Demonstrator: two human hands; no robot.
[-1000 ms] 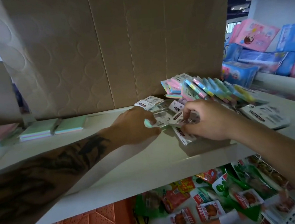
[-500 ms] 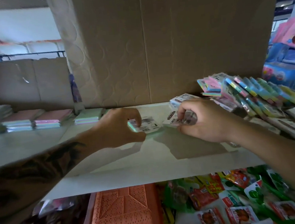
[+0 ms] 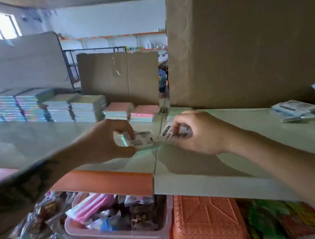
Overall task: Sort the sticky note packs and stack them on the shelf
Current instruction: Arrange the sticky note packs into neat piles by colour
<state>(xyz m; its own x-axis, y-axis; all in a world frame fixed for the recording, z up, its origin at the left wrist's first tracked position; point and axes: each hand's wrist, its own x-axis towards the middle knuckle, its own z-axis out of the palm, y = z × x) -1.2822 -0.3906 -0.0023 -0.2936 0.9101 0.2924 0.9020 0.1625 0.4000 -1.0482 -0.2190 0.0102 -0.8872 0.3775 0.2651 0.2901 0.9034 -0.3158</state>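
- Presently, left hand [image 3: 100,142] fingers pinch a sticky note pack [image 3: 139,139] above the shelf [image 3: 248,131].
- Right hand [image 3: 197,133] fingers clamp a second pack [image 3: 174,134], touching the first.

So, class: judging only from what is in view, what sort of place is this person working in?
Probably a small shop or its stockroom. Stacks of pastel sticky note packs line the white shelf, baskets below hold wrapped goods, such as the pink plastic basket, and large brown cardboard cartons stand behind.
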